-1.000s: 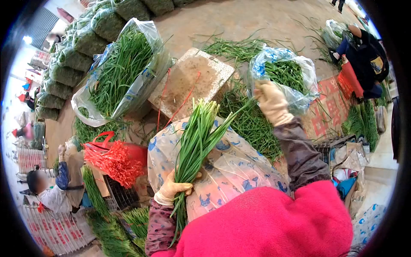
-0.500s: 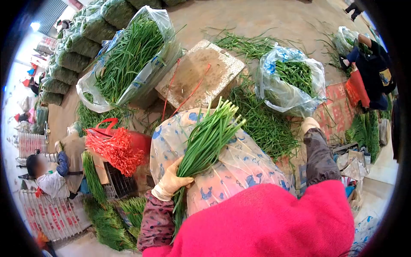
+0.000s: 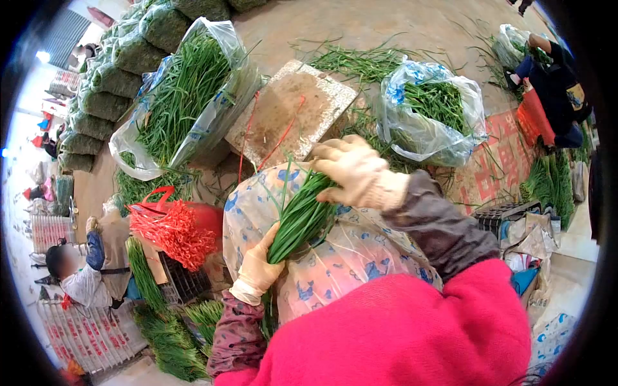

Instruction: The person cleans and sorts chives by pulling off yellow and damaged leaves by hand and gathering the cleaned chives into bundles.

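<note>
Over the patterned apron (image 3: 360, 257), both hands, left (image 3: 261, 265) and right (image 3: 354, 168), grip slender, glossy green stalks (image 3: 299, 219)

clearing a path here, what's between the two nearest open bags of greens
A dirty square slab with red ties across it, plus loose greens; the head view shows it.

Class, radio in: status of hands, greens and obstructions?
Left hand gripping green bunch. Right hand cupped over its far end. No obstruction visible between hands and bunch.
</note>
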Motion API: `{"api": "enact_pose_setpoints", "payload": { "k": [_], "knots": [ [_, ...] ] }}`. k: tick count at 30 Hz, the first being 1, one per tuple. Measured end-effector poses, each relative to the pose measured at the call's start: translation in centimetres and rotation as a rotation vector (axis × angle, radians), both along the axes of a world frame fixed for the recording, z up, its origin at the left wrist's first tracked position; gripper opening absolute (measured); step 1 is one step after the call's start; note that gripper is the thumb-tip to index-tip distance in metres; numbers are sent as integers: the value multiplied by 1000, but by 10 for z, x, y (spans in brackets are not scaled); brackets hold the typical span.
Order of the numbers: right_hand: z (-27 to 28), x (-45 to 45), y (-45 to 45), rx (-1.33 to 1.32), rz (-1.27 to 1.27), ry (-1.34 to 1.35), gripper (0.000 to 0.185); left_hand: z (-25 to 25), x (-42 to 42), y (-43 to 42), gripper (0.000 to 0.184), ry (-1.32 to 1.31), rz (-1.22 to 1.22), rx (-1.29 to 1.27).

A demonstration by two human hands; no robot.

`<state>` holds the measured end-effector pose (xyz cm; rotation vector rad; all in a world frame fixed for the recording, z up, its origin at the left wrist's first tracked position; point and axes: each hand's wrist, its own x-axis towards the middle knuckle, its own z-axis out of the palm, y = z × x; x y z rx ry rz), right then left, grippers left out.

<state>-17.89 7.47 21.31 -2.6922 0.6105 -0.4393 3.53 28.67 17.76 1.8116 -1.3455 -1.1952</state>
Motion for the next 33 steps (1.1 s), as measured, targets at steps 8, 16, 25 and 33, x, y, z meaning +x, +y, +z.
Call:
{"api": "enact_pose_setpoints", "payload": {
  "k": [8, 16, 25, 33],
  "knots": [
    [-54, 23, 0, 979, -341, -666, 16, 14, -8, 15, 74, -422, 57, 162],
    [-77, -58, -21, 1344, -740, -1060, 22, 8, -9, 25, 77, -420, -29, 57],
    [-33, -78, 2, 271, -400, -179, 38, 4, -9, 29, 84, -501, -48, 82],
    [-1, 8, 7, 158, -306, 178, 33, 5, -18, 27, 88, -591, -59, 1]
  ]
}}
